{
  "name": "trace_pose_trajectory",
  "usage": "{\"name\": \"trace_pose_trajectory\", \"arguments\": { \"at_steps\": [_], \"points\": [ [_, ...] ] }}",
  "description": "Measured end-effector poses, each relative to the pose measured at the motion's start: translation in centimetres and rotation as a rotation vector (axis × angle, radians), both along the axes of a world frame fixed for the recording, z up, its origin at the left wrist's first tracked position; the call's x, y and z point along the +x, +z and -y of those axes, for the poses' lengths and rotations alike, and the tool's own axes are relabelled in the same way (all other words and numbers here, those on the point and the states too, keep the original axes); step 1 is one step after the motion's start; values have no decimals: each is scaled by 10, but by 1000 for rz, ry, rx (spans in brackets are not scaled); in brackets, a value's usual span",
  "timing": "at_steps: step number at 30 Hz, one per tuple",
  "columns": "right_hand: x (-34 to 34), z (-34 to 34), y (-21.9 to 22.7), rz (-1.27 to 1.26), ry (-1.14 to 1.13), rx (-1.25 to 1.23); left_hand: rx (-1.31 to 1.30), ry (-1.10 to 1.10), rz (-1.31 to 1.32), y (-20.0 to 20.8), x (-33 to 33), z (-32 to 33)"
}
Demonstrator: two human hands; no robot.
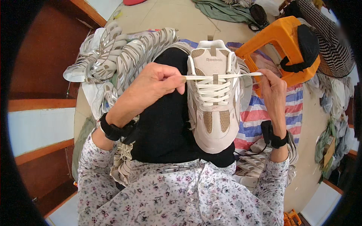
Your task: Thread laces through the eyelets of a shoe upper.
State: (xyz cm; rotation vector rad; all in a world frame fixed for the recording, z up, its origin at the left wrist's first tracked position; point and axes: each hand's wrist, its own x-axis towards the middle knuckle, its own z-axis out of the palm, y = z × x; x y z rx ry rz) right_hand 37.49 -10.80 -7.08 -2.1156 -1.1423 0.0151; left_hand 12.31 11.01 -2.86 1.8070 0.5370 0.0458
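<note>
A beige and cream sneaker (214, 124) rests on my black-clad lap, toe pointing toward me. Its front is laced in crossing rows, and a flat cream shoelace (200, 77) stretches sideways across the upper part. My left hand (160, 80) pinches one end of the lace between thumb and fingers, just left of the shoe. Out to the right, my right hand (272, 87) grips the other end. The lace looks taut between both hands, crossing over itself above the tongue (209, 64). Neither hand touches the shoe body.
Long rows of similar shoe uppers (141, 49) lie at the left, with more (250, 165) by my right hip. An orange plastic stool (260, 39) stands at the far right, a black pad on it. A striped red, white and blue sheet (292, 109) covers floor at right.
</note>
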Motion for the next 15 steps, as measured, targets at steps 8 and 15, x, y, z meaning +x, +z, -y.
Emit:
{"name": "trace_pose_trajectory", "arguments": {
  "at_steps": [8, 15],
  "points": [
    [30, 4, -26, -638, -14, 71, -654, 161, 110, -27, -41, -13],
    [77, 43, -40, -1710, 84, 932, -1187, 754, 770, -28, -167, -86]
  ]
}}
